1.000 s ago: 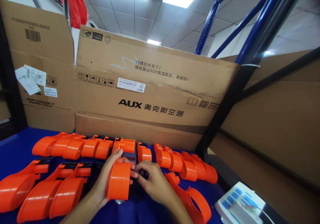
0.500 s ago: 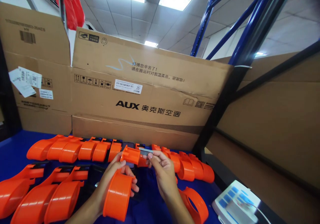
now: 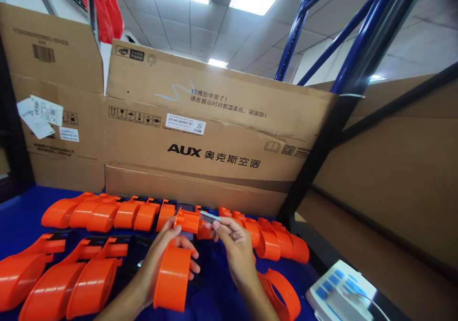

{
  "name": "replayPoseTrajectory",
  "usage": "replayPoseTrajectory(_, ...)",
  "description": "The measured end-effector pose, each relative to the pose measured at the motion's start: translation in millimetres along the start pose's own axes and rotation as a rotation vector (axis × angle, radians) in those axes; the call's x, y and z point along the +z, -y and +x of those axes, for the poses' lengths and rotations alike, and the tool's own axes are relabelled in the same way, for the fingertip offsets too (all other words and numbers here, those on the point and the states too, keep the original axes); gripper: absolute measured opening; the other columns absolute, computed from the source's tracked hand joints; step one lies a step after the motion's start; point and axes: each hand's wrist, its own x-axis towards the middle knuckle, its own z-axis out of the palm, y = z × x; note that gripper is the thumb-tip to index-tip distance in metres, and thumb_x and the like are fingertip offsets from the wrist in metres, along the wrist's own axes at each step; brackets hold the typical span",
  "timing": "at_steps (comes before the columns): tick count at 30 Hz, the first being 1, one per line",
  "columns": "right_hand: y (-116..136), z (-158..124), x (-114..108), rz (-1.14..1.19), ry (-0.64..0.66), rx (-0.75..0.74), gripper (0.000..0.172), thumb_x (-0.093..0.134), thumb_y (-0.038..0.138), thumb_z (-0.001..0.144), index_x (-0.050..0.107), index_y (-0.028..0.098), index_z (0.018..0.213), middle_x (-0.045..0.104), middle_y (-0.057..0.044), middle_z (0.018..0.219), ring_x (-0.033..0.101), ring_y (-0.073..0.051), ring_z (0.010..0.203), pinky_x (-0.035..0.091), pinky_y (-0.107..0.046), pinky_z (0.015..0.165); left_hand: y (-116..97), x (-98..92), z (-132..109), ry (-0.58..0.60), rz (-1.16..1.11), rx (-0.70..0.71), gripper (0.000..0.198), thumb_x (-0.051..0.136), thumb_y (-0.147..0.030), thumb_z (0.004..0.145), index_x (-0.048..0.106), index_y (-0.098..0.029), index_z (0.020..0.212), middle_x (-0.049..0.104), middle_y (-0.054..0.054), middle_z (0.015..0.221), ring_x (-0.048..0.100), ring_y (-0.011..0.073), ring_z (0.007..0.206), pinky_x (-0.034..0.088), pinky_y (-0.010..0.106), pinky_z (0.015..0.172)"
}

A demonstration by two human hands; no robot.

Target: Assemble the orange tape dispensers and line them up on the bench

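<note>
Your left hand (image 3: 157,259) grips an orange tape dispenser (image 3: 173,273), lifted just above the blue surface (image 3: 21,211), fingers wrapped around its round body. Your right hand (image 3: 234,247) pinches a thin serrated metal blade (image 3: 210,216) at the dispenser's front end. Rows of matching orange dispensers (image 3: 103,213) lie beyond and beside both hands.

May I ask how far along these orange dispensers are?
Seemingly done: rows of orange dispensers on the blue table. In hand: the left hand grips one dispenser; the right hand pinches a toothed metal strip at its nose. Left: the strip seems unseated, and an open orange shell lies nearby.
</note>
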Motion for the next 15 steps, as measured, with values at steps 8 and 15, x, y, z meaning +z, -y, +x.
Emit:
replayPoseTrajectory(8,5.0,1.9,-7.9,-0.037,0.072,0.008,0.022,0.077,0.041,0.082,0.077,0.021,0.089,0.075,-0.004,0.075,0.065,-0.018,0.065,0.051,-0.029,0.064,-7.9,4.6,-3.4,-0.018,0.028,-0.042,0.041,0.071,-0.056,0.08,0.067,-0.023,0.103,0.073,0.005,0.06,0.071,0.0272,0.046,0.052,0.033,0.05)
replayPoseTrajectory(15,-2.0,-0.7,-4.7,-0.067,0.094,-0.009,0.023,0.073,0.042,0.086,0.075,0.02,0.091,0.075,-0.004,0.078,0.066,-0.02,0.069,0.053,-0.031,0.067,4.1,3.6,-4.9,0.053,0.129,0.051,0.055,0.065,-0.054,0.087,0.048,-0.026,0.132,0.073,0.002,0.067,0.075,0.0284,0.055,0.055,0.035,0.054)
